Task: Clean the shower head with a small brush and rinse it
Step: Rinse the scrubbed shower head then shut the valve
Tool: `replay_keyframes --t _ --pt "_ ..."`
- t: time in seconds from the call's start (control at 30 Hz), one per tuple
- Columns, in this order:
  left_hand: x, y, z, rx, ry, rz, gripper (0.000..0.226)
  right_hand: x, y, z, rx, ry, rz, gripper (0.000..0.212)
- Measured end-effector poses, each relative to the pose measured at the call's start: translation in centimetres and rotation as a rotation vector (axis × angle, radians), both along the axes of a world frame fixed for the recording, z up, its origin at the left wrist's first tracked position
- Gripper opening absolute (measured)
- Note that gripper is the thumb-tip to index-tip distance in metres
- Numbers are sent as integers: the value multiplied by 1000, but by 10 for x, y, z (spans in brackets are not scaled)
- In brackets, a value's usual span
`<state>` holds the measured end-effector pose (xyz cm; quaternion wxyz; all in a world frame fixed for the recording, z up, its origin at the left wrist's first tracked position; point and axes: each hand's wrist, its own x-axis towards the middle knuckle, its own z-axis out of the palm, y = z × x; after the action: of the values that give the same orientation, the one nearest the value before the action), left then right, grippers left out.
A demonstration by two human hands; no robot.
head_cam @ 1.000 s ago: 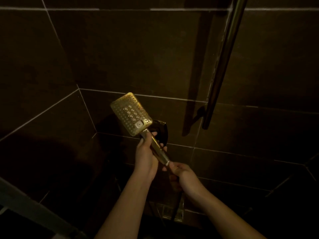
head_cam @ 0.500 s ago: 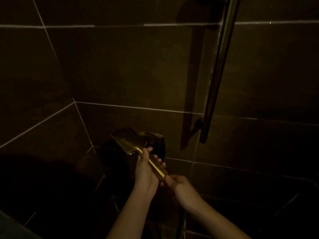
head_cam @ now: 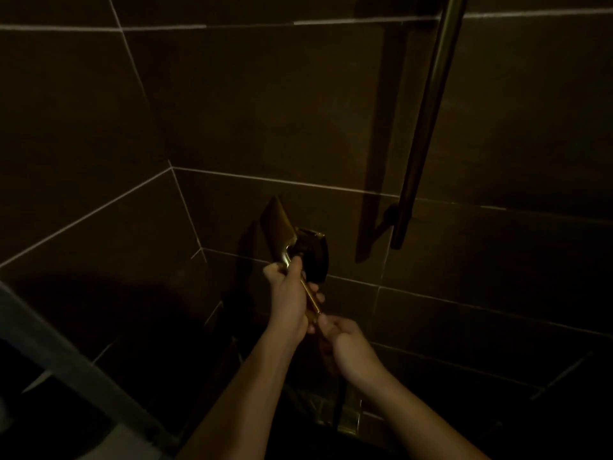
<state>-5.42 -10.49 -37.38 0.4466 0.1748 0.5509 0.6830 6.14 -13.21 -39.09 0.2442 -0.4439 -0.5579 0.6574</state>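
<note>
Head view: left hand [head_cam: 288, 302] grips gold shower head [head_cam: 278, 227] handle; right hand [head_cam: 348, 340] pinches its base.

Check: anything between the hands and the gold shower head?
Nothing visible. The left hand already grips the gold metal shower head by its handle; the right hand holds the handle's lower end. No brush in view.

No words, numbers, labels or signs to read anywhere. Too dark to make out any marks on the gold shower head [head_cam: 278, 224] or on the dark wall tiles [head_cam: 265, 111].
</note>
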Motion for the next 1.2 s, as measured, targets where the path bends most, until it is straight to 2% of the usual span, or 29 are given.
replay_keyframes --t 0.1,0.17,0.3,0.47,0.6,0.7,0.87,0.93,1.0,1.1,1.2 --pt "4 0 1 -27 117 15 32 1 -2 -1 66 -41 -1 34" --pt "6 0 -3 -9 112 7 34 3 -4 -5 115 -75 3 32" --pt "11 0 -5 -16 -50 -14 29 8 -3 -16 72 -41 -15 31" --pt "16 -2 1 -46 -259 -73 30 27 8 -19 -96 67 -33 33" --pt "24 -4 -5 3 -208 31 40 30 5 -16 -169 174 53 32" --pt "24 -3 -11 -2 -189 72 49 24 -3 -16 -61 80 59 31" --pt "17 -9 -15 -8 -22 12 38 19 -9 -21 -50 56 11 31" --pt "13 -15 -12 7 -8 -43 36 18 -9 -21 -50 48 -14 34" --pt "8 -18 -7 7 -38 -72 35 17 -9 -21 -82 82 -33 36" --pt "5 -18 -5 -16 -191 -28 37 12 -15 -18 -152 175 -12 36" --pt "11 -17 -6 -38 -171 -21 44 11 -25 -17 -98 140 24 32"
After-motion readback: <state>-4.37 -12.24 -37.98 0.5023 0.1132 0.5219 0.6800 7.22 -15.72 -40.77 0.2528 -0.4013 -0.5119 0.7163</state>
